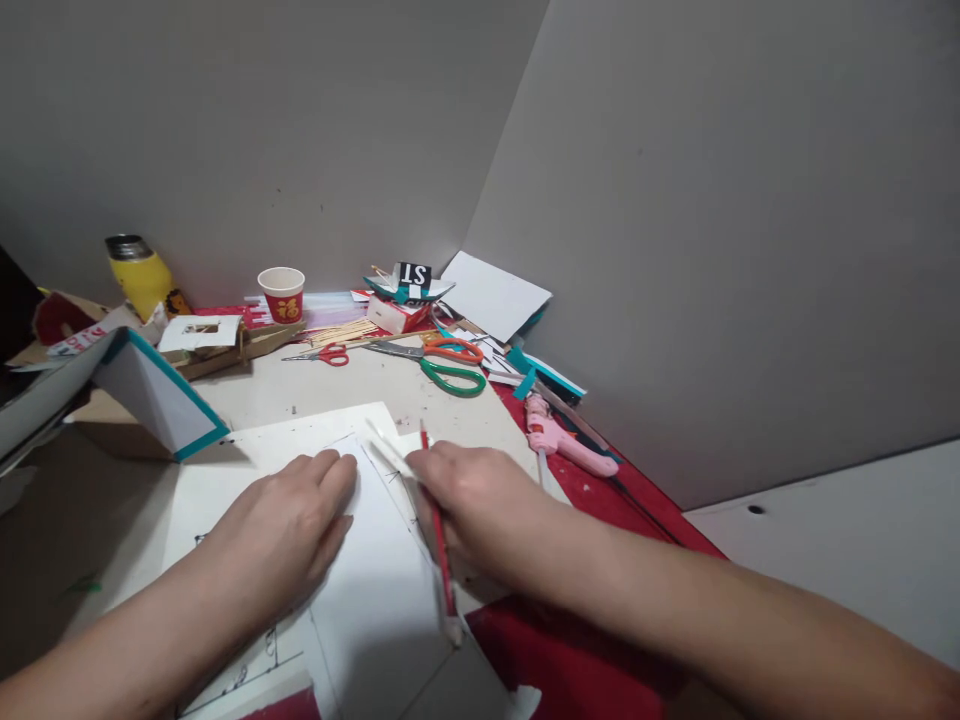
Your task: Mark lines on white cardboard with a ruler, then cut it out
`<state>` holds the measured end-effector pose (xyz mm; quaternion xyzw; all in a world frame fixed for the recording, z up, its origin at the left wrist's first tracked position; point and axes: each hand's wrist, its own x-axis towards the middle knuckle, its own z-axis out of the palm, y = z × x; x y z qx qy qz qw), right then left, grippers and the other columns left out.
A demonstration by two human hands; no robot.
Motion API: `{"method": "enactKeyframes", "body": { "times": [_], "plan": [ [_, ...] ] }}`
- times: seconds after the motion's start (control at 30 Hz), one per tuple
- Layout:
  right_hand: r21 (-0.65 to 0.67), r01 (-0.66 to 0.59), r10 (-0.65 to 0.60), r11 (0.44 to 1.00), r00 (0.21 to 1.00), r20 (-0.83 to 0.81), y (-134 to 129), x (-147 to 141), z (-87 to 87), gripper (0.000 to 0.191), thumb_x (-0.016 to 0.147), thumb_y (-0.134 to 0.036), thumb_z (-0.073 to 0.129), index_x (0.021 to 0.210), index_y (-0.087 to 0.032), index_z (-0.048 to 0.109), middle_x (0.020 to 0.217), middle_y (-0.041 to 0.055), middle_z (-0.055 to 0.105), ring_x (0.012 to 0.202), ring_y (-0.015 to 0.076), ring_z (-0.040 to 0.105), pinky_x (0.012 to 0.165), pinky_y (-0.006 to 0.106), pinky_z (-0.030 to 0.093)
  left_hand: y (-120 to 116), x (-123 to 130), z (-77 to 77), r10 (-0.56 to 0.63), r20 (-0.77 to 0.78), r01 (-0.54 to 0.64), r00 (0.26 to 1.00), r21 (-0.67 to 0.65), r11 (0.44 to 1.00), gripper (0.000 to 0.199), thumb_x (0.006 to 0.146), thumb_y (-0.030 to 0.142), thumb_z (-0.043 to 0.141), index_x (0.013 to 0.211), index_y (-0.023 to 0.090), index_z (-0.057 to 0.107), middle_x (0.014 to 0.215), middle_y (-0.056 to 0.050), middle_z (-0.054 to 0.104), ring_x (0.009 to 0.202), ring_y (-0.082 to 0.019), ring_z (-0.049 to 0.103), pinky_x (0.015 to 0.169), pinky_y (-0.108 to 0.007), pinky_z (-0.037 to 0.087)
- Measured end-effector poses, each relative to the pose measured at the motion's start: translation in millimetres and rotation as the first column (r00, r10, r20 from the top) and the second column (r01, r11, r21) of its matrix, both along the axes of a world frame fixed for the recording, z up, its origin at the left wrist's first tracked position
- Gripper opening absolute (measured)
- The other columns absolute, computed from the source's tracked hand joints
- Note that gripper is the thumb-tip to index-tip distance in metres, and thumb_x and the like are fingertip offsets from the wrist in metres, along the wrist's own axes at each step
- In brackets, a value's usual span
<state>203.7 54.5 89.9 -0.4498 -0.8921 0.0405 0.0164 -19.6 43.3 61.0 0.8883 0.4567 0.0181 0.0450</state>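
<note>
My left hand (300, 515) presses down on a white card sheet (375, 600), its fingers laid on the surface and holding nothing. Drawn lines mark this sheet and the larger paper (214, 470) under it. At the sheet's right edge, my right hand (469, 500) is closed, with the end of a pale narrow strip (386, 450) pinched between thumb and fingers. The strip is smeared by motion. A red pencil (441, 550) runs under the right thumb and down along the sheet; whether the fingers grip it too, I cannot tell.
Scissors with orange and green handles (454, 375), small red scissors (330, 355) and a paper cup (282, 295) lie or stand beyond. A pink glue gun (566, 440) rests at right. A teal-edged folded card (161, 390) stands left, near a yellow bottle (142, 280). Walls enclose the back.
</note>
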Motion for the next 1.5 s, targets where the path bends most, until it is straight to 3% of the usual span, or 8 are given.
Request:
{"method": "enactKeyframes", "body": {
  "times": [0.2, 0.3, 0.43, 0.57, 0.77, 0.9, 1.07, 1.5],
  "plan": [
    [0.055, -0.132, 0.128, 0.990, 0.989, 0.077, 2, -37, -16.3, 0.022, 0.071, -0.003, 0.061, 0.091, -0.011, 0.067, 0.078, 0.0126, 0.072, 0.061, 0.0218, 0.065, 0.050, 0.030, 0.037, 3, -8, -4.2, 0.013, 0.107, -0.015, 0.994, 0.016, 1.000, 0.064, 0.088, 0.025, 0.046, 0.148, 0.004, 0.034, 0.145, -0.026, 0.048, 0.123, -0.036, 0.056, 0.097, -0.049, 0.052],
    [-0.012, -0.120, 0.120, 0.993, 0.993, 0.001, 3, -36, -22.8, 0.010, 0.083, -0.016, 0.060, 0.089, -0.012, 0.067, 0.076, 0.0116, 0.072, 0.060, 0.0217, 0.065, 0.050, 0.031, 0.037, 3, -7, -3.2, 0.001, 0.045, -0.002, 0.999, 0.006, 1.000, 0.057, 0.089, 0.028, 0.046, 0.140, 0.002, 0.047, 0.142, -0.027, 0.052, 0.124, -0.039, 0.056, 0.096, -0.052, 0.052],
    [-0.154, -0.075, 0.058, 0.985, 0.992, -0.112, 4, -27, -29.2, 0.022, 0.089, -0.036, 0.061, 0.090, -0.015, 0.066, 0.081, 0.0094, 0.072, 0.067, 0.0218, 0.066, 0.057, 0.030, 0.042, 3, -2, -1.8, -0.007, -0.055, 0.007, 0.998, 0.013, 1.000, 0.051, 0.091, 0.033, 0.044, 0.131, 0.005, 0.058, 0.142, -0.026, 0.053, 0.118, -0.041, 0.058, 0.088, -0.054, 0.055],
    [-0.191, -0.073, 0.036, 0.979, 0.981, -0.190, 5, -14, -42.1, 0.029, 0.085, -0.030, 0.066, 0.108, -0.013, 0.065, 0.093, 0.0117, 0.070, 0.076, 0.0232, 0.066, 0.065, 0.032, 0.048, 3, 0, -4.8, -0.069, -0.085, 0.073, 0.994, 0.048, 0.996, 0.056, 0.093, 0.035, 0.043, 0.143, 0.009, 0.049, 0.153, -0.018, 0.044, 0.117, -0.038, 0.058, 0.091, -0.052, 0.053],
    [-0.141, -0.234, 0.135, 0.962, 0.855, -0.502, 16, 4, -46.9, 0.030, 0.089, -0.022, 0.057, 0.118, -0.012, 0.064, 0.094, 0.0128, 0.072, 0.079, 0.0219, 0.066, 0.071, 0.034, 0.054, 4, 1, -12.0, -0.093, -0.118, 0.105, 0.989, 0.098, 0.990, 0.051, 0.092, 0.029, 0.045, 0.139, 0.009, 0.054, 0.141, -0.015, 0.059, 0.111, -0.036, 0.059, 0.086, -0.050, 0.054],
    [-0.270, -0.148, -0.122, 0.952, 0.622, -0.773, 40, 6, -44.3, 0.027, 0.097, -0.029, 0.049, 0.113, -0.017, 0.067, 0.089, 0.0081, 0.072, 0.073, 0.0165, 0.066, 0.067, 0.030, 0.055, 3, 1, -15.2, -0.126, -0.141, 0.148, 0.982, 0.157, 0.977, 0.045, 0.093, 0.027, 0.045, 0.130, 0.007, 0.061, 0.136, -0.017, 0.062, 0.107, -0.036, 0.061, 0.084, -0.050, 0.054],
    [-0.601, -0.216, -0.513, 0.769, 0.352, -0.783, 64, -9, -59.4, 0.039, 0.094, -0.048, 0.052, 0.100, -0.014, 0.069, 0.071, 0.0015, 0.059, 0.056, 0.0102, 0.054, 0.043, 0.020, 0.046, 1, 0, -14.0, -0.137, -0.121, 0.157, 0.983, 0.178, 0.971, 0.042, 0.094, 0.025, 0.045, 0.132, 0.011, 0.058, 0.137, -0.014, 0.061, 0.107, -0.033, 0.059, 0.083, -0.047, 0.052],
    [-0.651, -0.251, -0.583, 0.716, 0.296, -0.756, 69, -17, -64.8, 0.013, 0.086, -0.023, 0.054, 0.085, -0.014, 0.063, 0.071, 0.0009, 0.061, 0.055, 0.0087, 0.057, 0.040, 0.016, 0.046, 4, -1, -12.1, -0.153, -0.114, 0.168, 0.982, 0.138, 0.976, 0.046, 0.095, 0.028, 0.044, 0.138, 0.013, 0.051, 0.143, -0.012, 0.056, 0.107, -0.031, 0.054, 0.080, -0.045, 0.045]
  ]
}}
